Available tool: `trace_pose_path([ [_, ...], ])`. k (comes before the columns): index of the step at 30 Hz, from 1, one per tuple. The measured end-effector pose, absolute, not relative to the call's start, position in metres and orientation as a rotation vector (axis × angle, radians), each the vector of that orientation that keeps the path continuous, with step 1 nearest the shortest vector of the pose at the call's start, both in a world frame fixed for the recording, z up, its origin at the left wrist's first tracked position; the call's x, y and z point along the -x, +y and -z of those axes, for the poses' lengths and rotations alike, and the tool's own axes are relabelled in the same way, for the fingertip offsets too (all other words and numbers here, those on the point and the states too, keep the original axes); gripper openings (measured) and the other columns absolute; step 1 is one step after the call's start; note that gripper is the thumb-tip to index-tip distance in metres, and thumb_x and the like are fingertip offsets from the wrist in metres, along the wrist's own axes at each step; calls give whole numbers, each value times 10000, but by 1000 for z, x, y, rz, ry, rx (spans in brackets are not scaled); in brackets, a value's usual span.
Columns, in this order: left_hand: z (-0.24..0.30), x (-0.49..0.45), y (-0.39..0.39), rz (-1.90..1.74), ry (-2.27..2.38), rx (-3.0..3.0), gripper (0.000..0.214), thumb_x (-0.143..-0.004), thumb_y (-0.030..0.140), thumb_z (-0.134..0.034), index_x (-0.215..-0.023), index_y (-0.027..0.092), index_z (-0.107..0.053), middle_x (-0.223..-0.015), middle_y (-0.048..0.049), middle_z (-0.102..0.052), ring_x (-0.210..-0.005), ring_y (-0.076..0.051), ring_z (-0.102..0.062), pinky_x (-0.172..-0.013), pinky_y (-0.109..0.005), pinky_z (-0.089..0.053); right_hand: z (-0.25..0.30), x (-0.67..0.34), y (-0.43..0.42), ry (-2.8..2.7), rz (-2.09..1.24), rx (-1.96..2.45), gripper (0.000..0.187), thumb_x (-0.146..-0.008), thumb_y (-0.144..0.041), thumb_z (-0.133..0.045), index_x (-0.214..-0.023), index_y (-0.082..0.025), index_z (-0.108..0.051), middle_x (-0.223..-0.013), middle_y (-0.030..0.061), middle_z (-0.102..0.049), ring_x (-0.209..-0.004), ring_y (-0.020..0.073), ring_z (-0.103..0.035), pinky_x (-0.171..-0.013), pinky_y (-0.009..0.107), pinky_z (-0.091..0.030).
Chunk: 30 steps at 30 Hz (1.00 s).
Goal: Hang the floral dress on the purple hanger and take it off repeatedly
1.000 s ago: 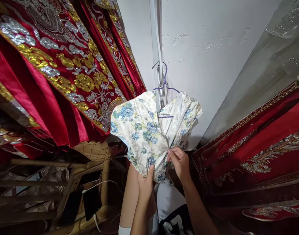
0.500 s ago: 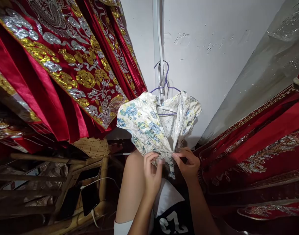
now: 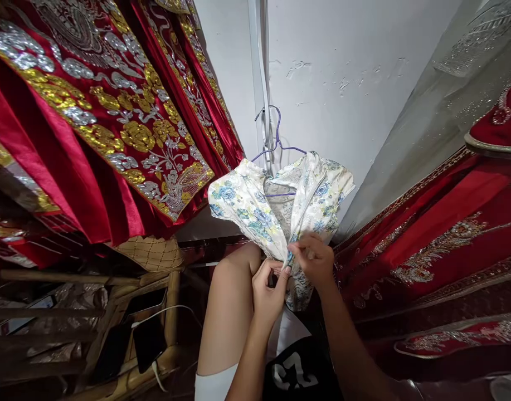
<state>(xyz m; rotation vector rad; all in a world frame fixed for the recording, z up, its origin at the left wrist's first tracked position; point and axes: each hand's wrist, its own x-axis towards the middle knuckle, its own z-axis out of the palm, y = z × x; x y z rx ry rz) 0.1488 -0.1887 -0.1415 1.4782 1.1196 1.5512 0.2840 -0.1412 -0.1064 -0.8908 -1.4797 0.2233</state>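
Observation:
A short-sleeved floral blouse (image 3: 255, 214), white with blue and green flowers, hangs on a purple wire hanger (image 3: 277, 131) against the wall. Its front is open in a V from the collar down to my hands. My left hand (image 3: 268, 292) pinches the front edge at the bottom of that V, thumb and fingers closed on the cloth. Just above and to the right, my right hand (image 3: 314, 260) has its thumb and index finger together on the opposite front edge. Whatever small fastening may lie between the fingertips is too small to make out.
Red embroidered garments (image 3: 142, 136) hang at left, with another red garment (image 3: 439, 250) at right beside sheer white fabric (image 3: 422, 122). A bamboo chair (image 3: 171, 301) at lower left bears phones (image 3: 149, 341) and a white cable (image 3: 171, 307). My bare knee (image 3: 228, 278) is beneath the blouse.
My left hand has moved right and now pinches the front edge. My right hand has risen slightly along its edge. The blouse's right half has spread wider, and the view has shifted slightly.

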Motion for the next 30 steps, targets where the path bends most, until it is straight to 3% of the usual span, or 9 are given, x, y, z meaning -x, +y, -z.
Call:
trace_pose_path([
  [12,147,-143,-196,-1512,1114,-1283,300,-901,424,-695,-769,182,-576,-670,22,-498,-637,-125,-459,-614,-236,-374,10,-294,5,-1693,156,726,252,-948,-259,-620,-709,-218,-549,-673,-7,-551,-633,141,-489,-601,293,-355],
  [19,157,-147,-208,-1408,1135,-1411,286,-934,400,-657,-773,191,-547,-725,2,-522,-703,-148,-506,-665,-252,-416,-7,-284,-4,-1668,58,700,206,-943,-237,-645,-758,-214,-558,-641,-39,-489,-578,117,-429,-570,274,-336],
  [24,131,-132,-180,-1540,1023,-1499,194,-947,360,-650,-984,212,-531,-869,-24,-600,-772,-153,-581,-709,-257,-476,5,-287,-39,-1678,101,637,192,-958,-263,-639,-775,-208,-614,-668,-15,-571,-566,115,-453,-534,271,-346],
  [27,79,-125,-144,-1734,928,-1606,186,-988,317,-603,-1126,234,-512,-897,-20,-604,-809,-145,-598,-758,-266,-489,0,-291,-48,-1686,141,619,164,-949,-247,-654,-790,-208,-638,-674,-11,-592,-547,108,-445,-515,272,-346],
  [30,16,-121,-105,-1778,908,-1861,330,-1016,335,-552,-1324,229,-499,-943,-35,-605,-805,-151,-590,-749,-287,-487,-7,-292,-52,-1672,169,564,140,-937,-221,-669,-799,-211,-651,-687,-12,-609,-539,103,-446,-506,273,-355],
])
